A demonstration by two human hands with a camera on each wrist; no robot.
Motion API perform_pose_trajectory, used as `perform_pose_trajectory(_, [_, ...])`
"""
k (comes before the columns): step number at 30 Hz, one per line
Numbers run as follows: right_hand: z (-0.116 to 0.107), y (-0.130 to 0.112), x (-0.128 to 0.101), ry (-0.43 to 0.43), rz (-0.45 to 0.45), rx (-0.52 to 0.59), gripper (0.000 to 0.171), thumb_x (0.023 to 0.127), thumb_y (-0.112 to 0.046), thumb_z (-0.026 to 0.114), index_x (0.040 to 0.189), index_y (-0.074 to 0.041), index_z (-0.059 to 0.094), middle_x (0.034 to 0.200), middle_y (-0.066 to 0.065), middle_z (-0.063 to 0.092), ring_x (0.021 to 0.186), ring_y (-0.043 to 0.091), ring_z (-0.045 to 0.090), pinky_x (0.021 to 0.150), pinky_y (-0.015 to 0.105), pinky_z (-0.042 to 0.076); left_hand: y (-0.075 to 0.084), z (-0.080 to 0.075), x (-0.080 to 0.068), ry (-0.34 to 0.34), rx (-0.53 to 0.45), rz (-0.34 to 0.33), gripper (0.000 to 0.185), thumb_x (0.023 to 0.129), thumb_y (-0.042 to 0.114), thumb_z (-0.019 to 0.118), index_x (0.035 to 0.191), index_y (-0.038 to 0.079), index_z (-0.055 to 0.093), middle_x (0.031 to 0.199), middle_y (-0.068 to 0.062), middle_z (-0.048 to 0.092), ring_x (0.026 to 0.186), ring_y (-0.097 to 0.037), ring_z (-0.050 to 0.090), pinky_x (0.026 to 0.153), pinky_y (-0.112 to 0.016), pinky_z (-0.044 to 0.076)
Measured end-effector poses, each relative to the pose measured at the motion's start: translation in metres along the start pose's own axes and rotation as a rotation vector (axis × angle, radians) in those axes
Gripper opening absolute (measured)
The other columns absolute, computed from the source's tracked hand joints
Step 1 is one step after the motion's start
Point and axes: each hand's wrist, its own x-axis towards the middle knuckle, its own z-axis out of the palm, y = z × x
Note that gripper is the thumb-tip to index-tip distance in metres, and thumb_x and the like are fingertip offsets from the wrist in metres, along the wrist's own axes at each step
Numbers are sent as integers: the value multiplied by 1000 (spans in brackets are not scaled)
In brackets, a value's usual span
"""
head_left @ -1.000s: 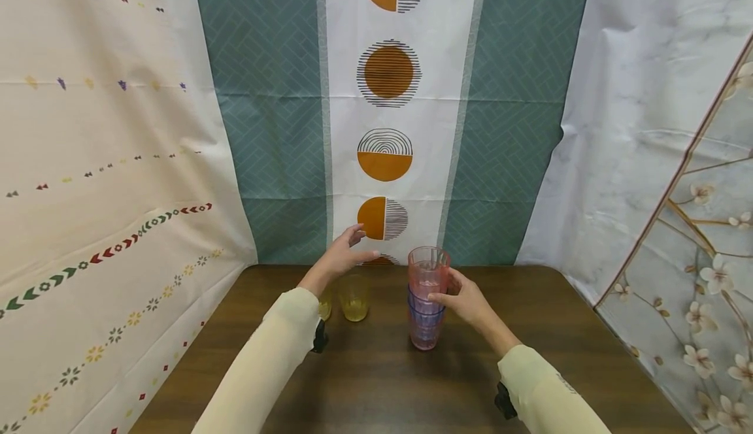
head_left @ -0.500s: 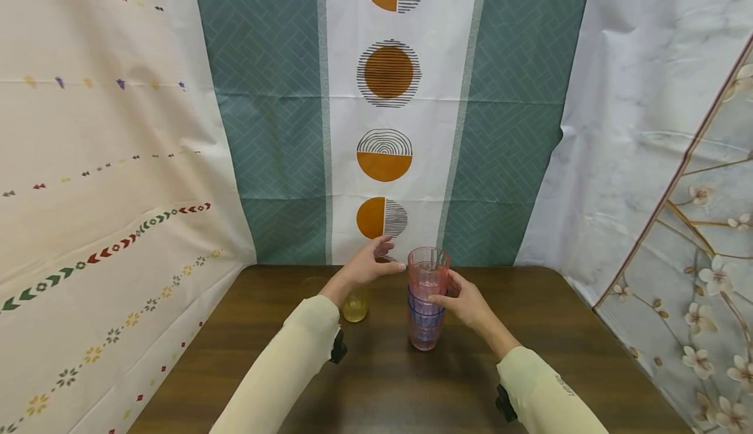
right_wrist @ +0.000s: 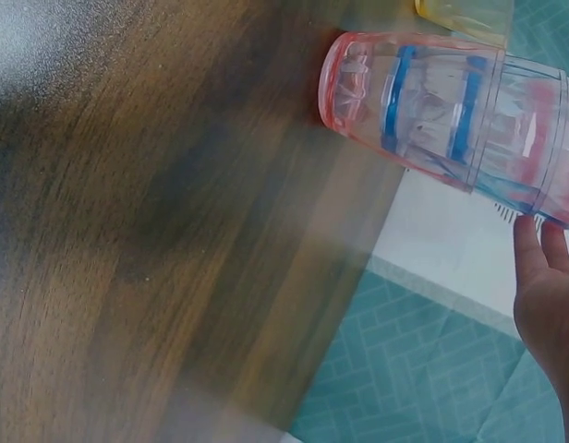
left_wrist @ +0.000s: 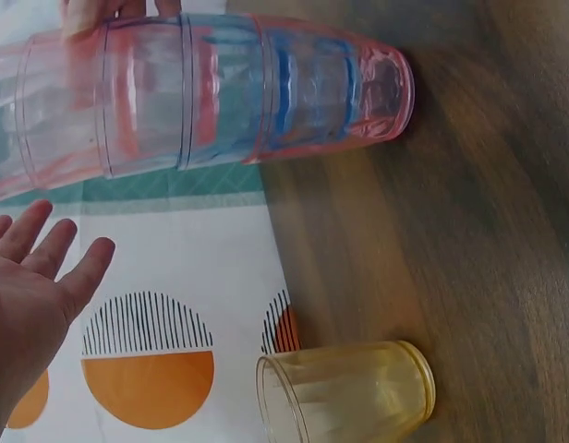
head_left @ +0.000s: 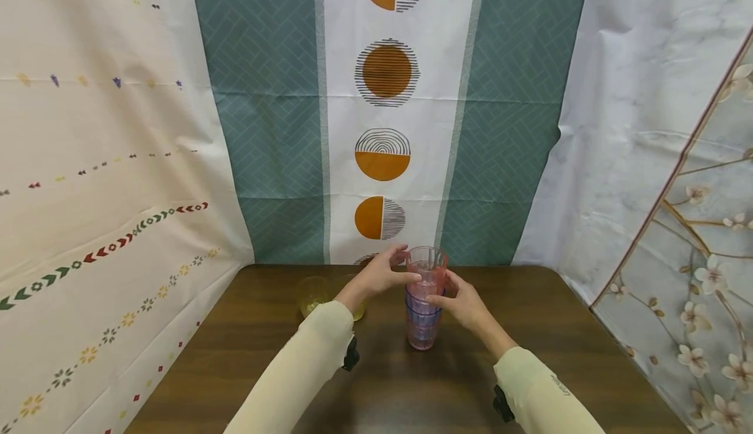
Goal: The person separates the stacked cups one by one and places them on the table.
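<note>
A tall stack of nested clear tumblers [head_left: 423,321], pink and blue, stands upright on the table in the head view. My right hand [head_left: 466,302] grips its right side, thumb across the front; in the right wrist view that hand's fingers [right_wrist: 534,254] lie against the stack's wall. On the other side is my left hand [head_left: 379,276], close to the topmost pink tumbler, its thumb overlapping it in the head view. The left wrist view shows the left hand [left_wrist: 30,286] with fingers spread, beside the stack and a little apart from it.
Two yellow tumblers [head_left: 314,295] stand behind my left forearm, one partly hidden by it; a yellow tumbler [left_wrist: 358,392] also shows in the left wrist view. The brown wooden table [head_left: 559,316] ends at a patterned cloth backdrop [head_left: 506,179], with hanging cloths on both sides.
My left hand has moved right and slightly down, from above the yellow tumblers to the top of the stack. The right hand and the stack have stayed in place.
</note>
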Motion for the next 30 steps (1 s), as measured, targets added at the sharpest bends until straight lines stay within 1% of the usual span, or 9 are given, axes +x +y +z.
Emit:
perform_pose_trajectory(3, [-1,1,0,2,-5,-10,76,86,-32,79,149,-10,43,139,17,56,129,37,51,102,57,43,1,4,4,-5,22,26,85,86,36,78,153,8,34,149,-8,47,139,-28,41,110,-49,38])
perform_pose_trajectory(6, [-1,2,-1,-2,1,-14,77,86,-31,79,150,-8,41,140,18,55,130,38,50,102,57,43,2,7,6,-6,40,34,83,86,35,79,151,8,36,146,-8,50,137,-28,43,109,-48,39])
perform_pose_trajectory(10, [0,1,-1,-8,21,-8,80,86,-32,79,151,-7,40,141,18,54,131,38,49,103,57,42,4,9,6,6,38,19,81,85,35,79,151,10,38,143,-8,52,134,-27,46,107,-48,41])
perform_pose_trajectory(14, [0,0,-1,-2,26,-6,80,86,-32,79,151,-6,39,142,19,53,132,39,48,103,58,42,5,11,6,20,29,16,81,85,32,80,150,9,38,142,-9,52,132,-28,48,106,-47,42])
perform_pose_trajectory(21, [0,3,-1,-6,37,-12,81,86,-33,79,151,-6,38,143,20,52,132,39,48,103,58,42,6,15,6,54,46,0,82,83,35,81,149,9,40,137,-8,55,129,-27,51,103,-45,46])
perform_pose_trajectory(26, [0,3,-1,-13,38,-3,82,86,-32,79,152,-7,38,143,19,52,133,38,47,104,57,41,5,16,7,71,29,2,80,83,35,81,147,8,42,135,-7,57,127,-27,52,103,-45,46])
perform_pose_trajectory(30, [-2,2,-1,-8,29,-5,81,86,-32,79,151,-6,38,142,20,53,132,39,48,103,58,41,8,16,8,75,3,-1,78,84,33,82,146,7,43,134,-8,58,125,-26,54,102,-43,47])
